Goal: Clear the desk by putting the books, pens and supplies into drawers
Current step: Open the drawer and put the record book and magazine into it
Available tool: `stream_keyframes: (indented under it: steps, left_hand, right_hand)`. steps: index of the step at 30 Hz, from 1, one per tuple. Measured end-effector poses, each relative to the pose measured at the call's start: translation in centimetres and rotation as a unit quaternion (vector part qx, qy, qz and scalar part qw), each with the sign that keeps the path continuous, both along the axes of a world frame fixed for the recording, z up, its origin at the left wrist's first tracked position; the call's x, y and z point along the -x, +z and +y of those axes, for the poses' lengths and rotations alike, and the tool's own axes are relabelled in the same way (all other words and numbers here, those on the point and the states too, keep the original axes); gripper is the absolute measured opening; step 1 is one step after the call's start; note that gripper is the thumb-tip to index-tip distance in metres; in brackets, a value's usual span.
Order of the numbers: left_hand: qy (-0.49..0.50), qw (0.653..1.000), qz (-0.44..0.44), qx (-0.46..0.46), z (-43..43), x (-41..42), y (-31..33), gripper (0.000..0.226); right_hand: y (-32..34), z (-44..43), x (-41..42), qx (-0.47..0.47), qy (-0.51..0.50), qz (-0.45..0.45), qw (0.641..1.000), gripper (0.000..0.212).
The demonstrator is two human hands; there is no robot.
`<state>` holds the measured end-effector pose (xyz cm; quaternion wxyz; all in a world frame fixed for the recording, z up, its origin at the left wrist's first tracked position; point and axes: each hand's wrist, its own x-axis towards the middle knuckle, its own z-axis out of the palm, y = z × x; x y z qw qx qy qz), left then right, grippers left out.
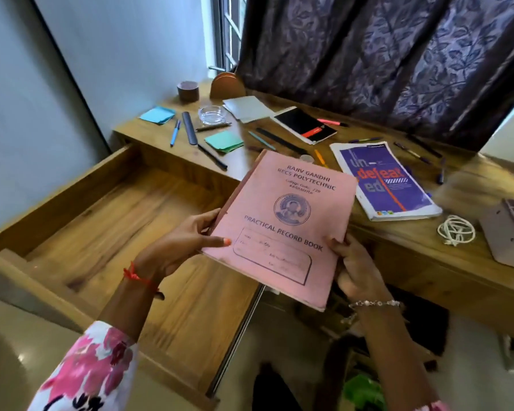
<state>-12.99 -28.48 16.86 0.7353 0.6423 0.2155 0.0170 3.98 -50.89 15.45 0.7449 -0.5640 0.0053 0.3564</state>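
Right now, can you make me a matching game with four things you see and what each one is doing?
Things: 1 pink record book; 2 purple book; 3 white cable; 4 drawer.
States: A coiled in loops; B pulled open; C flat on the desk; D gripped by left hand and right hand.
Pairs: 1-D, 2-C, 3-A, 4-B.

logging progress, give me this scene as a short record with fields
pink book: held in the air, partly over the drawer
left hand: grips its left edge
right hand: holds its lower right edge
drawer: pulled open
desk: purple book, black notebook, pens, sticky notes, cable
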Motion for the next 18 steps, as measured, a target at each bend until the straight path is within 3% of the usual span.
stream_keyframes:
  steps: [12,18]
  left_hand:
    - [0.043,0.993,0.112,0.004,6.4,6.5,-5.0,0.06]
    - [0.004,0.984,0.177,-0.022,11.6,6.4,-6.2,0.069]
  right_hand:
    - [-4.4,6.1,8.3,0.009,0.013,0.058,0.998,0.03]
    - [-6.5,10.2,9.8,-0.004,-0.013,0.097,0.995,0.025]
